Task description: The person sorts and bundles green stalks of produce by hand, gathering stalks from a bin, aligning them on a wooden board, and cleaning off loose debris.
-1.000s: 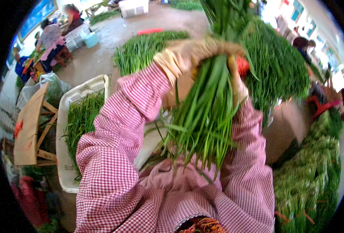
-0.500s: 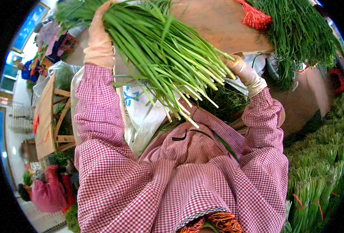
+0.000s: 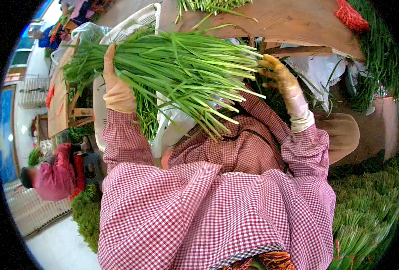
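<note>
A large loose bunch of garlic chives (image 3: pixel 181 63) stretches across in front of me, leafy tops to the left and pale stem ends to the right. My gloved left hand (image 3: pixel 115 87) grips it near the leafy end, with the fingers underneath hidden by the leaves. Beside the stem ends, my gloved right hand (image 3: pixel 284 81) has its fingers spread and bent, holding nothing. Its fingertips are close to the stems; whether they touch I cannot tell. Some lower stems hang loosely over my checked clothing.
A white plastic crate (image 3: pixel 138 19) with greens stands left, beyond the bunch. Ahead, a wooden table (image 3: pixel 294 22) bears more cut chives (image 3: pixel 213 4) and red ties (image 3: pixel 351 17). Tied bundles (image 3: pixel 370 216) stand at lower right. A person in pink (image 3: pixel 55 177) sits far left.
The bunch has come lower and closer to level, its stem ends swinging up. My right hand has let go of the stems and opened. The crate and the chives on the table now show.
</note>
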{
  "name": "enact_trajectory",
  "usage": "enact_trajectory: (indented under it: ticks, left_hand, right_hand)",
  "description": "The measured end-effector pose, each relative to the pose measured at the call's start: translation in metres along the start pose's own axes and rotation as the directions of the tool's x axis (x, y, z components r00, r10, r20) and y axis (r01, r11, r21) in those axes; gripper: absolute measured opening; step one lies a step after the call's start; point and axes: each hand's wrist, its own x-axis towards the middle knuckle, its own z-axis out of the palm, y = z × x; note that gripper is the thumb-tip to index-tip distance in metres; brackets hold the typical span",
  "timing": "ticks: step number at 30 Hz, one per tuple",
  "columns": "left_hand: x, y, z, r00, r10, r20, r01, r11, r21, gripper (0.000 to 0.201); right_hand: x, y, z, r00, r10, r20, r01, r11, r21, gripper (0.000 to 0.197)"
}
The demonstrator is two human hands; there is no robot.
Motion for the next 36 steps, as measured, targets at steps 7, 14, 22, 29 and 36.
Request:
enact_trajectory:
  ticks: [7, 14, 22, 29, 36]
  left_hand:
    - [0.001, -0.054, -0.062, 0.997, 0.016, -0.081, -0.029, 0.986, -0.164, 0.035]
    - [-0.005, -0.064, -0.05, 0.981, -0.169, -0.093, 0.105, 0.874, -0.475, 0.032]
    - [-0.005, -0.083, -0.054, 0.984, -0.06, -0.167, -0.013, 0.914, -0.405, 0.035]
    - [-0.009, -0.083, -0.06, 0.982, -0.158, -0.098, 0.09, 0.865, -0.494, 0.042]
    - [-0.003, -0.089, -0.072, 0.985, -0.142, -0.094, 0.079, 0.868, -0.49, 0.033]
  right_hand:
    - [0.066, 0.028, 0.021, 0.962, -0.201, -0.182, 0.135, 0.938, -0.32, 0.039]
    - [0.016, 0.011, -0.013, 0.986, -0.051, -0.16, 0.029, 0.99, -0.138, 0.042]
    - [-0.025, -0.019, 0.044, 0.994, 0.096, -0.061, -0.095, 0.995, 0.021, 0.023]
    - [-0.015, -0.018, 0.091, 0.997, -0.044, 0.068, 0.056, 0.983, -0.177, 0.016]
    - [-0.019, -0.016, 0.076, 0.92, 0.077, 0.385, 0.203, 0.747, -0.633, 0.015]
